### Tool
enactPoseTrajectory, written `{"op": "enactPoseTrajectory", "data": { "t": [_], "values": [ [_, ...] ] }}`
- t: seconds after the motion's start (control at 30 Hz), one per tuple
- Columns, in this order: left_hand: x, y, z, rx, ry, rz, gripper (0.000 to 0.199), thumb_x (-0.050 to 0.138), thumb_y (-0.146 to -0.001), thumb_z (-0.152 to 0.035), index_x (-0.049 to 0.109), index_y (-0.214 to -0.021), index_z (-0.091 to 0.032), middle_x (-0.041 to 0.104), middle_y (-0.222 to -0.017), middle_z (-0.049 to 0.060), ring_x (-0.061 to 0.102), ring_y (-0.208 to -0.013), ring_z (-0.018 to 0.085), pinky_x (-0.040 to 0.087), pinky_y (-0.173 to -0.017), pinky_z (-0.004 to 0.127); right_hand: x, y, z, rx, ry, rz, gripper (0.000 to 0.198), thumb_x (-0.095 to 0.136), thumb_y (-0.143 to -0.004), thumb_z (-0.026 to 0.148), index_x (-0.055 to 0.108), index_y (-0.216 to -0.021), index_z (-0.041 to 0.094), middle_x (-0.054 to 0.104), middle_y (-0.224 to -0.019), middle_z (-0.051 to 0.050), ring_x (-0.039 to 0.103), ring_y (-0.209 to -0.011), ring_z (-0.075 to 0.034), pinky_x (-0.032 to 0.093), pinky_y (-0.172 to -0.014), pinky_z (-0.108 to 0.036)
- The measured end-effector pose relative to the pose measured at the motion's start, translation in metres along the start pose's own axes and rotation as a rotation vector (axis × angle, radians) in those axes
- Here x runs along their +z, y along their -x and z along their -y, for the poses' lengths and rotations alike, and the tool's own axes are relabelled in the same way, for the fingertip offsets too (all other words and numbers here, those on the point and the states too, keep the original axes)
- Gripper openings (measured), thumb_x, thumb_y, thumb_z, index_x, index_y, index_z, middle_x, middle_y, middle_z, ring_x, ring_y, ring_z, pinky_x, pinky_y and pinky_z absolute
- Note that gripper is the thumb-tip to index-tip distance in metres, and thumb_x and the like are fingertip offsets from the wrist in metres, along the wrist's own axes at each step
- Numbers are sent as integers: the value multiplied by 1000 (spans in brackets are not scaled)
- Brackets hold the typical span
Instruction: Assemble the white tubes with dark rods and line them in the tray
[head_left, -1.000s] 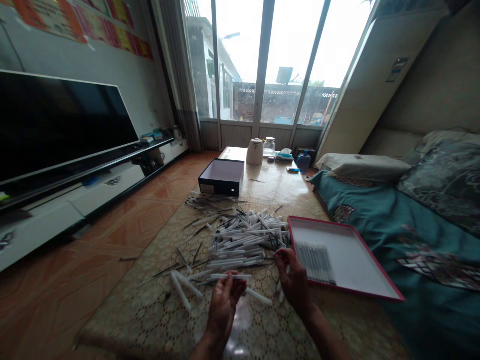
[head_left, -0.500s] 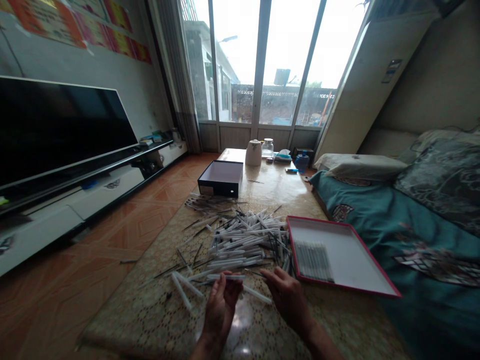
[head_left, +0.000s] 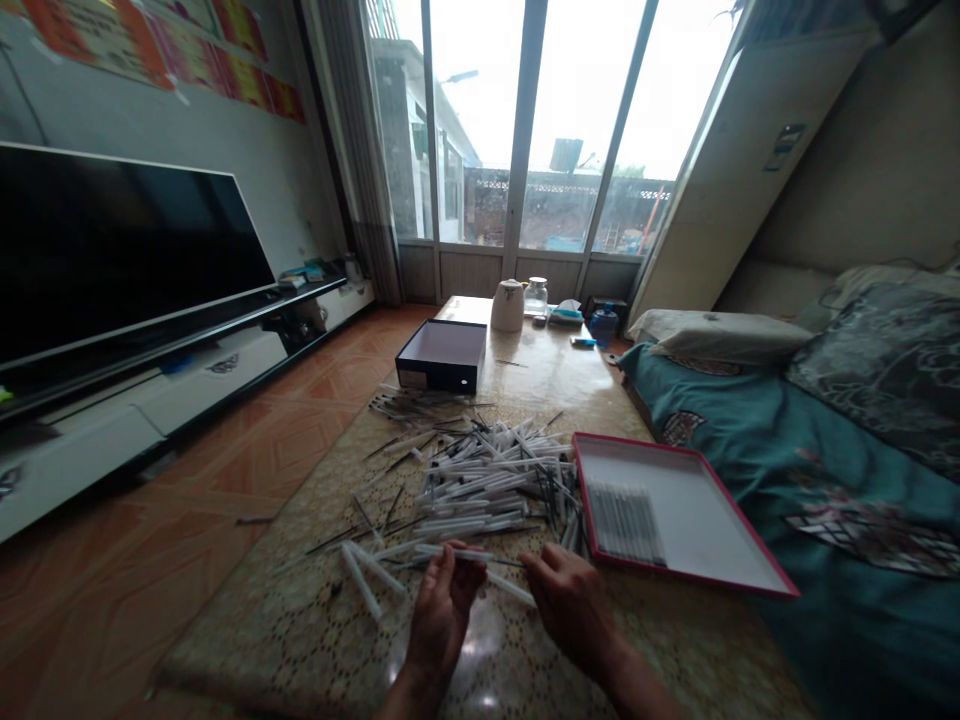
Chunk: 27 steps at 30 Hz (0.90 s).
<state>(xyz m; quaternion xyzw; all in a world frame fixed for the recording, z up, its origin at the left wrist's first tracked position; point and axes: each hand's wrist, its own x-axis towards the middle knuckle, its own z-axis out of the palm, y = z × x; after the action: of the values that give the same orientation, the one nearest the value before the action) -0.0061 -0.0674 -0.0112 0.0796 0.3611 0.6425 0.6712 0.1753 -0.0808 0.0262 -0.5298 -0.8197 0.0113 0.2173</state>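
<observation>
My left hand (head_left: 448, 592) is closed around a translucent white pen barrel (head_left: 474, 555), which lies level across its fingertips. Pinched in my right hand (head_left: 566, 590) is a thin dark pen refill (head_left: 508, 562), mostly hidden by the fingers. Its free end points left and meets, or nearly meets, the barrel's right end; whether it has entered I cannot tell. Beyond both hands spreads a heap of white barrels and dark refills (head_left: 480, 490). Several loose barrels (head_left: 367, 578) lie left of my left hand. To the right, a row of filled pens (head_left: 624, 522) rests in a red-rimmed box lid (head_left: 712, 520).
A dark open box (head_left: 439, 378) stands behind the heap on the patterned table (head_left: 300, 640). Farther back are a beige kettle (head_left: 508, 306), a glass jar (head_left: 535, 296) and a tissue pack (head_left: 565, 313). A teal-covered sofa (head_left: 720, 430) borders the table's right side.
My right hand has shifted slightly, bringing the refill from an angle into line with the barrel, its end now at the barrel's right end. My left hand stays nearly in place.
</observation>
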Motion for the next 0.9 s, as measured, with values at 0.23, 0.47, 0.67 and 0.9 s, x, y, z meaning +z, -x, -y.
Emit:
{"op": "enactPoseTrajectory", "data": {
  "t": [0.23,0.47,0.67,0.9],
  "values": [
    [4,4,-1,-3,-4,-3,9,61,-81,-17,57,-89,-19,72,-78,4,69,-66,15,56,-65,27,5,-6,5,44,-42,-89,19,47,-91,25,61,-79,21,56,-74,-2,54,-70,-14,32,-63,-24],
    [2,2,-1,0,33,-34,6,55,-85,-13,57,-90,-17,71,-76,4,69,-66,15,56,-64,27,2,-9,9,21,-88,-120,23,49,-91,27,58,-71,20,55,-71,-2,53,-68,-13,30,-62,-23],
    [3,3,-1,15,23,-39,6,54,-86,-13,57,-89,-17,70,-76,3,68,-65,14,56,-64,26,3,-8,8,54,-110,-90,23,50,-91,27,57,-70,20,55,-71,-1,53,-67,-13,31,-61,-23],
    [9,6,-3,-43,-63,-13,7,63,-78,-13,61,-80,-20,71,-72,4,69,-67,18,56,-63,25,18,-13,16,138,-302,-148,24,41,-94,32,60,-84,21,60,-77,-4,58,-74,-17,41,-66,-26]
  ]
}}
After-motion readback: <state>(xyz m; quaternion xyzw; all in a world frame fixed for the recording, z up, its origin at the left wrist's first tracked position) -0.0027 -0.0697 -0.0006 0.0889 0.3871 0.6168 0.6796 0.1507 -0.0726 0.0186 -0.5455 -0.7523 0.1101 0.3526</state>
